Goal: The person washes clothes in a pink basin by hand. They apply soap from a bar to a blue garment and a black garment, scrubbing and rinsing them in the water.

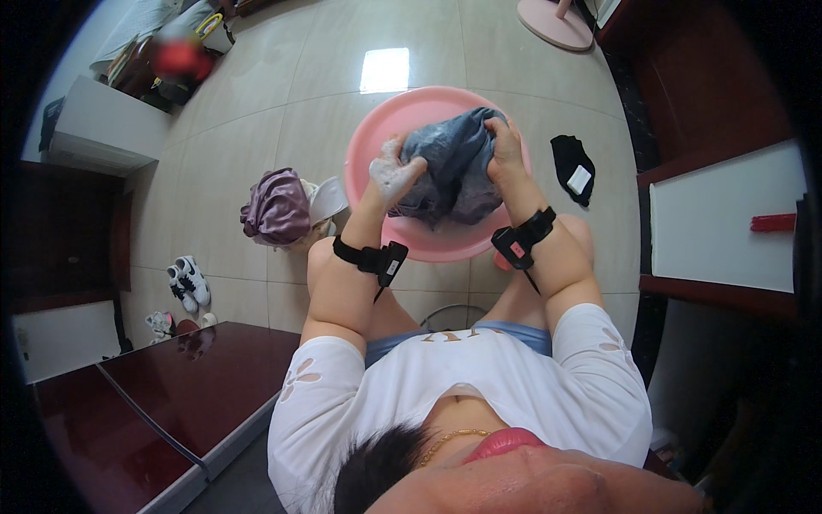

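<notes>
A wet blue-grey cloth garment is bunched over a round pink plastic basin on the floor before me. My left hand, coated in white suds, grips the garment's left side between thumb and fingers. On the opposite side, my right hand holds its upper right edge, fingers curled over the fabric. The garment's lower folds hang into the basin, where cloudy water shows. Right of the basin lies a black cloth item with a white bar on it, perhaps soap.
Left of the basin are a purple satiny cloth in a heap and a white plastic container. Sneakers stand farther left, near a dark red glossy cabinet. A round pink base stands at the upper right.
</notes>
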Demonstrator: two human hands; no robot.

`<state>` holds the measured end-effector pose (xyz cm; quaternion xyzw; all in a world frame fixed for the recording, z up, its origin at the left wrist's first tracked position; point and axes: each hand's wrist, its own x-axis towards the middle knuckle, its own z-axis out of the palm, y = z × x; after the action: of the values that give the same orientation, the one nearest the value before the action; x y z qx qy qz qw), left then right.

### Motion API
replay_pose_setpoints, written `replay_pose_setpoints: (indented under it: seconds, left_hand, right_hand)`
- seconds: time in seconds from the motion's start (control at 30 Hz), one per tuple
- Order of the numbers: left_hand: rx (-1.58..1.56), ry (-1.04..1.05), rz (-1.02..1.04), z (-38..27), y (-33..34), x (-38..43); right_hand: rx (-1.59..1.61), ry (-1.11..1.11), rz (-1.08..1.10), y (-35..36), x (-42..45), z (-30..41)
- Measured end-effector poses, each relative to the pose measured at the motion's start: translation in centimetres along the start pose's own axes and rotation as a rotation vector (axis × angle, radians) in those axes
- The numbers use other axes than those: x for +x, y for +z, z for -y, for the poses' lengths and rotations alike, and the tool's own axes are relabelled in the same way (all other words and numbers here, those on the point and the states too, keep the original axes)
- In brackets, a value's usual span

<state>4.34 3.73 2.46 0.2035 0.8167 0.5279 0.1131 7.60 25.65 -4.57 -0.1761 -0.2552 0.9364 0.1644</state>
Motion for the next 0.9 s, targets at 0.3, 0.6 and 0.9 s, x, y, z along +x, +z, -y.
replay_pose_setpoints:
  seconds: [0.3, 0.6, 0.9]
  left_hand:
    - [-1.289, -0.403, 0.043, 1.4, 3.1, 1.4]
    - [-1.110, -0.432, -0.106, 2.9, 6.2, 0.7]
    - [-1.283, -0.404, 0.046, 4.7, 5.9, 1.6]
  right_hand:
    - [-1.324, -1.104, 0.372, 8.6, -9.4, -3.9]
    - [-1.255, -0.505, 0.016, 3.3, -3.6, -5.3]
    - [-1.301, -0.920, 0.334, 5.2, -5.7, -5.2]
